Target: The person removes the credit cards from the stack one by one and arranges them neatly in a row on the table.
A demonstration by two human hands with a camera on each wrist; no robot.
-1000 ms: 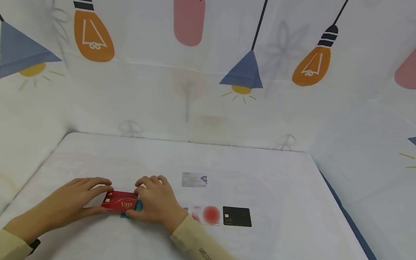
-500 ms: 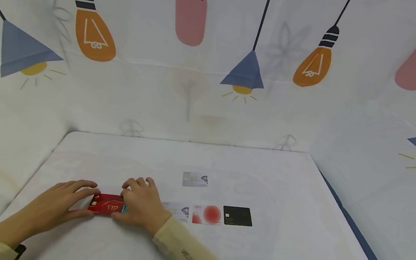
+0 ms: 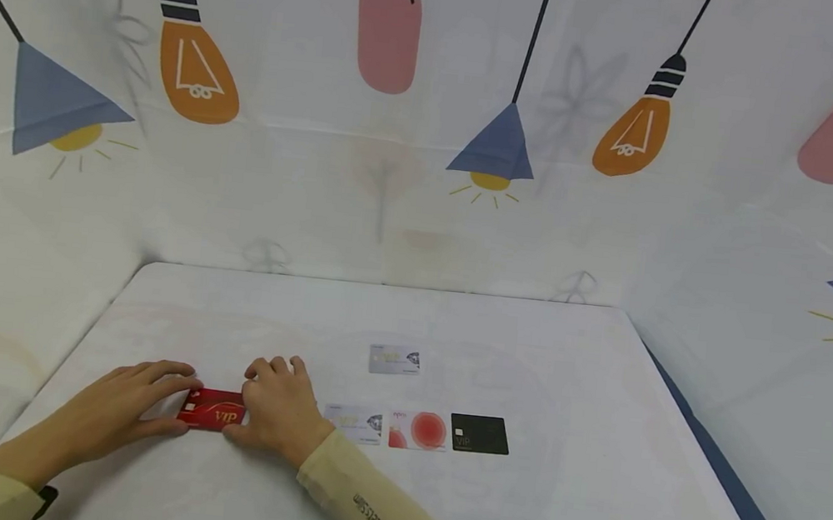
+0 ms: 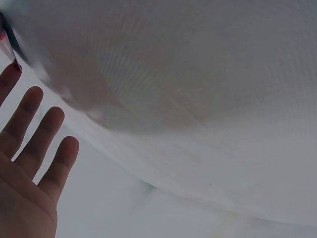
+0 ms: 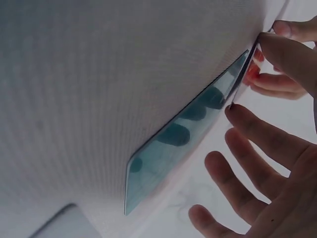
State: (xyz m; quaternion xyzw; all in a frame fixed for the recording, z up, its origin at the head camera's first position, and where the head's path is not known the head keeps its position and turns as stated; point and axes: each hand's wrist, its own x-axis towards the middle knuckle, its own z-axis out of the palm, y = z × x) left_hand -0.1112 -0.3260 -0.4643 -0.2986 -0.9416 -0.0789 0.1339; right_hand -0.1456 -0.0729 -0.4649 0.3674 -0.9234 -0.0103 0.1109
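A red card marked VIP (image 3: 212, 410) is held over the left part of the white table, between my two hands. My left hand (image 3: 109, 402) pinches its left end with thumb and index finger, the other fingers stretched out. At its right end my right hand (image 3: 283, 415) holds it between thumb and index finger. The right wrist view shows a teal card (image 5: 173, 134) lying flat under my right hand, close beside the held card's dark edge. In the head view my right hand hides that teal card.
Right of my hands, a silver card (image 3: 353, 424), a white card with red circles (image 3: 428, 430) and a black VIP card (image 3: 480, 434) lie in a row. Another silver card (image 3: 395, 359) lies behind them. A lamp-printed white cloth (image 3: 272, 196) walls the table (image 3: 588, 511).
Both hands have moved left together with the red card, then stayed nearly still. The row's silver card has come into view; the teal card has gone out of sight in the head view.
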